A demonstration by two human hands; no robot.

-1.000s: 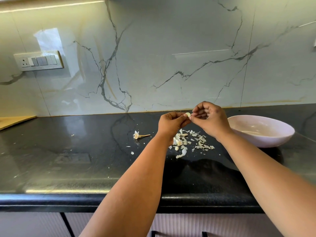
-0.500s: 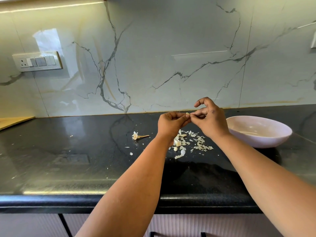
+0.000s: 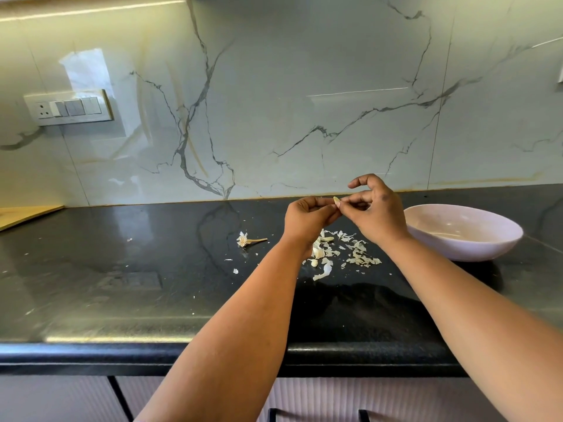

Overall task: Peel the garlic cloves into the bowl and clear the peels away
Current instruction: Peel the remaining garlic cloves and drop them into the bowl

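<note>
A garlic clove (image 3: 336, 200) is pinched between the left hand (image 3: 307, 220) and right hand (image 3: 377, 213), held above the black countertop (image 3: 122, 269). Right index finger is raised and curled. White bowl (image 3: 499, 239) is sat just right of the hands; contents cannot be made out. Peels (image 3: 356, 254) are scattered under the hands, garlic stem (image 3: 248, 240) left of them.

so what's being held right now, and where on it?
A garlic clove, pinched between both hands above the counter: the left hand holds its lower part, the right hand its upper tip.
</note>
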